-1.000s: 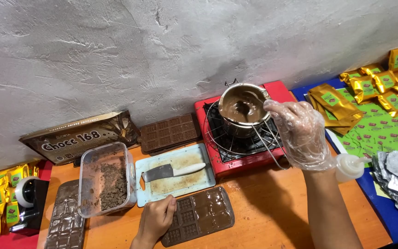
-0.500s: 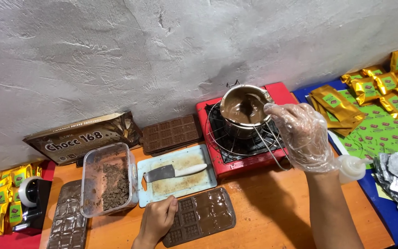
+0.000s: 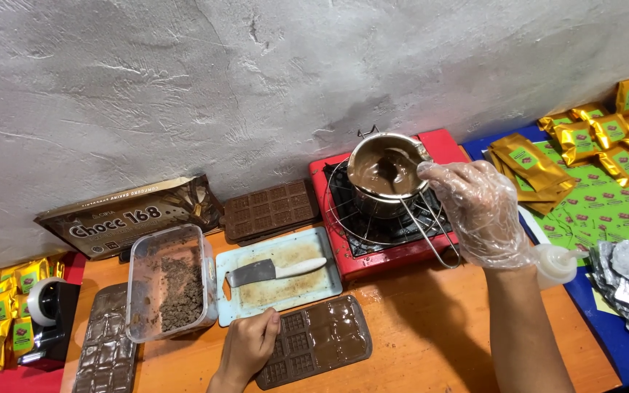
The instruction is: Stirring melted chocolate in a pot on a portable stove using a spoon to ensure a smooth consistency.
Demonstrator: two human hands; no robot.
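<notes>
right hand (image 3: 483,211): clear crinkled plastic glove | left hand (image 3: 247,348): bare, no sleeve

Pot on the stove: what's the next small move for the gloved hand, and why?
Probably lift the pot off the red stove and bring it toward the mold. The gloved right hand is at the pot's wire handle, the chocolate inside looks melted, and the left hand rests at the mold's edge.

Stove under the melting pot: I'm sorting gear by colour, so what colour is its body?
Red, seen in the head view: the stove.
</notes>
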